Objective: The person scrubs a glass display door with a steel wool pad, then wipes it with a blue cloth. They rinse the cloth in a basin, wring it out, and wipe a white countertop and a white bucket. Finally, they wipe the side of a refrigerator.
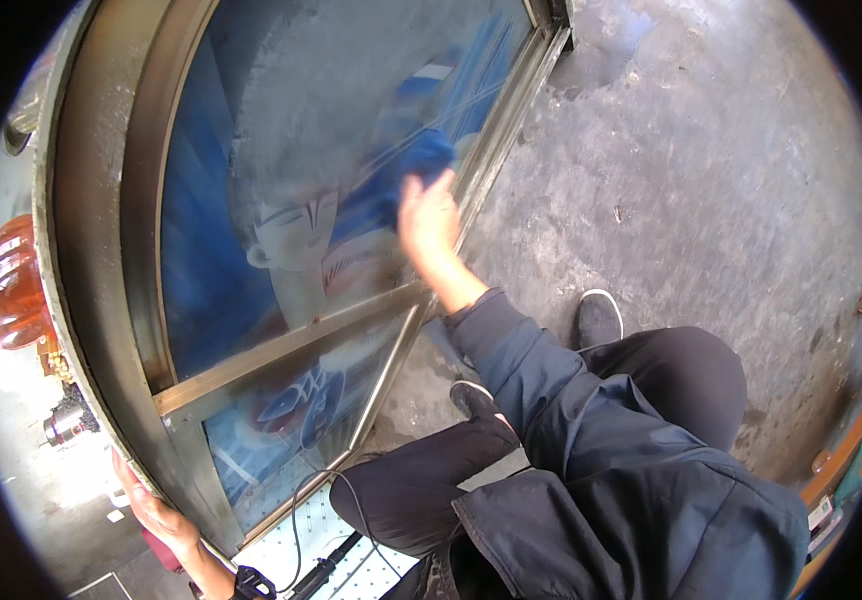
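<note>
My right hand is shut on a blue cloth, pressed against the glass pane of a metal-framed cabinet. Both hand and cloth are slightly blurred. Behind that glass shows a picture of a drawn figure with closed eyes; a hazy grey film covers much of the pane above it. At the lower left, my left hand lies along the cabinet's thin top edge. Its fingers sit close together and the thumb is hidden, so its grip is unclear. A dark watch is on the left wrist.
Left of the edge are a bottle of reddish liquid and a small shiny cylinder. A thin black cable loops near my knee. Grey concrete floor lies to the right. A wooden edge borders the lower right.
</note>
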`<move>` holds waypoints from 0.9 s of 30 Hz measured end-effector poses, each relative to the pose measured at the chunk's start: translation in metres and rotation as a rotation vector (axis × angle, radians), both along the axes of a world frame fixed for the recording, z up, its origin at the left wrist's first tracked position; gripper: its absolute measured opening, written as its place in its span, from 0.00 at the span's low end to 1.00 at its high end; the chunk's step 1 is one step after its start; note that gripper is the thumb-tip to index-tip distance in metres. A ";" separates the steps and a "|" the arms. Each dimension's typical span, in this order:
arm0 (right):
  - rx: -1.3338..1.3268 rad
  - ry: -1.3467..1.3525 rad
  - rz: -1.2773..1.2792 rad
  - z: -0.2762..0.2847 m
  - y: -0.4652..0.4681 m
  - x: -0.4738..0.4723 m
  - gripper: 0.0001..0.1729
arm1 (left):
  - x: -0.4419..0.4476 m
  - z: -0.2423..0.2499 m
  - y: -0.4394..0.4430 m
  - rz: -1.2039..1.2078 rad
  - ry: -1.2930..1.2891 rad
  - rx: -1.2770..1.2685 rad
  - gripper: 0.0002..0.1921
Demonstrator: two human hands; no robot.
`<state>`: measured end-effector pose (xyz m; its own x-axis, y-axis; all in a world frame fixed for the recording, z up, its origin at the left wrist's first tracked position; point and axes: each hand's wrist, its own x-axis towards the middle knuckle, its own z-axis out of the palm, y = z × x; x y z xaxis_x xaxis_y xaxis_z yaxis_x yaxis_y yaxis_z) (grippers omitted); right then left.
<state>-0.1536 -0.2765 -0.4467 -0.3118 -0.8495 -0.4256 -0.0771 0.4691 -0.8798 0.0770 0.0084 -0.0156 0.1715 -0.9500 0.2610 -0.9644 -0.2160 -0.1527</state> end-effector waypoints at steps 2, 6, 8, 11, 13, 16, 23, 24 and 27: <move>0.159 0.069 0.016 -0.047 -0.009 -0.007 0.33 | -0.010 -0.002 0.000 0.003 0.025 0.008 0.42; 0.068 -0.047 -0.148 -0.106 -0.029 -0.005 0.34 | -0.016 -0.004 -0.017 -0.057 0.049 0.032 0.42; -0.054 -0.141 -0.235 -0.070 -0.027 0.006 0.37 | -0.021 -0.004 -0.018 -0.061 0.047 0.033 0.42; -0.340 -0.150 -0.312 0.019 -0.029 0.024 0.45 | -0.027 -0.004 -0.023 -0.063 0.040 0.030 0.42; -0.605 -0.212 -0.261 0.107 -0.020 0.011 0.50 | -0.023 -0.006 -0.014 -0.034 0.039 0.033 0.42; -1.065 -0.145 -0.056 0.181 -0.029 -0.014 0.43 | -0.015 -0.009 -0.014 -0.035 0.057 0.016 0.42; -1.040 0.090 -0.206 0.097 -0.074 -0.031 0.36 | 0.003 0.003 0.005 -0.012 0.033 0.028 0.40; -0.892 -0.084 -0.251 0.071 -0.078 -0.038 0.44 | 0.006 0.004 0.005 -0.011 0.031 0.035 0.40; -0.372 -0.189 -0.329 -0.041 -0.094 -0.030 0.38 | -0.006 0.004 -0.001 0.000 0.029 0.045 0.39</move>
